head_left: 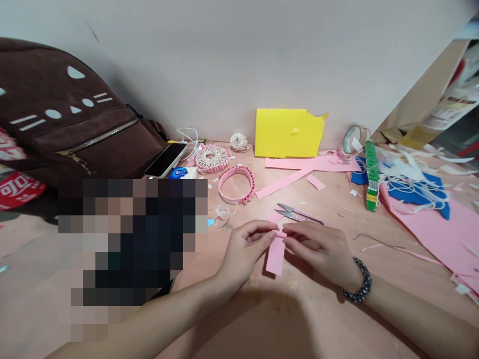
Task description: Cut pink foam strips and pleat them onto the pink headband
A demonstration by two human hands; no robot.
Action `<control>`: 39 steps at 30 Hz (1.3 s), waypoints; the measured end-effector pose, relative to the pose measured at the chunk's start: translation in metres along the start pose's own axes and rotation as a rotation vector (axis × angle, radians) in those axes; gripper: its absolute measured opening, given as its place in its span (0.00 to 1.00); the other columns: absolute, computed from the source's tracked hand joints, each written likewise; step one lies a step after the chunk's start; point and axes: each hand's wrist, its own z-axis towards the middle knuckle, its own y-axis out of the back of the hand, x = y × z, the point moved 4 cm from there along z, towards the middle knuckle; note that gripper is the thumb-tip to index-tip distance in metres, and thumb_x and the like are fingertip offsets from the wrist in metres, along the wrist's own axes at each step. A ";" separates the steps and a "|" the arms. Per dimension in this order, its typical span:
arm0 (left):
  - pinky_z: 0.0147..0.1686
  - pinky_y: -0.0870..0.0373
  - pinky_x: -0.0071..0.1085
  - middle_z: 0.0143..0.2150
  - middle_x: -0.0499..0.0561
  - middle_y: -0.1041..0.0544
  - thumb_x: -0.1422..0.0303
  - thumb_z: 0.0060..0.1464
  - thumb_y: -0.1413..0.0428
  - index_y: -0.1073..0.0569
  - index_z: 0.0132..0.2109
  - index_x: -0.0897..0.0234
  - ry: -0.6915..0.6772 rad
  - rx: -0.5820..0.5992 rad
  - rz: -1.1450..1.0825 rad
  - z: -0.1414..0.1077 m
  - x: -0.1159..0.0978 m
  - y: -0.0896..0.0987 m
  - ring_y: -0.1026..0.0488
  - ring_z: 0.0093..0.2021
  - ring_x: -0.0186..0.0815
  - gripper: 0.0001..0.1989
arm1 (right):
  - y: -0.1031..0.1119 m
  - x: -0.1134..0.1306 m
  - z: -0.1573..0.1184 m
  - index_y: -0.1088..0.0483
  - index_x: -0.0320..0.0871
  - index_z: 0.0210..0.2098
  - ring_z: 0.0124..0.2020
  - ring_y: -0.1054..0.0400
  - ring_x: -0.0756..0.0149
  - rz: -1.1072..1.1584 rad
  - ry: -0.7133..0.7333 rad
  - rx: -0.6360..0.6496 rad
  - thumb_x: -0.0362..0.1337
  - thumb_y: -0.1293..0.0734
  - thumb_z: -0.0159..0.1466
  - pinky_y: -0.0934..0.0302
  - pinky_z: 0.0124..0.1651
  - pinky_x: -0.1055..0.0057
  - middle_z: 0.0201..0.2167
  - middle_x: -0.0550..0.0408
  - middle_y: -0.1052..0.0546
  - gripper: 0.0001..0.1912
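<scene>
Thumb and forefinger of left hand (243,252) and right hand (324,252) pinch the two ends of the rolled top of one pink strip (276,257), likely so the curl won't spring open; its tail hangs toward the wearer. Just beyond: one pair of scissors (292,213), blades apart, probably parked within reach. Farther: two pink rings (226,197), one strung white; one yellow sheet (288,134), leaning on the wall, presumably for support; one tape roll (348,139).
</scene>
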 end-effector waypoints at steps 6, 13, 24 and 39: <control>0.42 0.29 0.23 0.39 0.51 0.20 0.69 0.51 0.39 0.22 0.38 0.65 -0.025 0.025 0.026 -0.001 0.000 -0.001 0.24 0.40 0.32 0.06 | -0.002 -0.002 0.001 0.25 0.45 0.39 0.33 0.26 0.71 0.081 -0.087 0.007 0.31 0.31 0.61 0.32 0.37 0.76 0.34 0.59 0.19 0.07; 0.40 0.29 0.24 0.38 0.52 0.20 0.68 0.49 0.37 0.22 0.38 0.66 0.029 0.030 0.002 0.000 0.003 -0.002 0.24 0.39 0.33 0.08 | -0.002 -0.001 0.003 0.25 0.44 0.38 0.34 0.26 0.72 0.086 -0.022 0.008 0.28 0.32 0.61 0.33 0.39 0.76 0.34 0.58 0.20 0.07; 0.38 0.29 0.23 0.36 0.50 0.20 0.68 0.49 0.37 0.24 0.39 0.65 0.039 0.035 -0.004 0.000 0.004 -0.002 0.24 0.37 0.31 0.09 | -0.002 -0.001 0.003 0.25 0.44 0.38 0.31 0.26 0.73 0.106 -0.091 0.015 0.30 0.32 0.62 0.33 0.36 0.77 0.33 0.58 0.19 0.06; 0.37 0.30 0.24 0.36 0.50 0.21 0.65 0.49 0.37 0.24 0.39 0.66 0.063 0.044 0.013 -0.001 0.004 -0.003 0.25 0.37 0.32 0.11 | -0.002 0.000 0.003 0.25 0.44 0.37 0.32 0.26 0.73 0.098 -0.082 0.003 0.29 0.32 0.62 0.34 0.37 0.77 0.32 0.58 0.20 0.06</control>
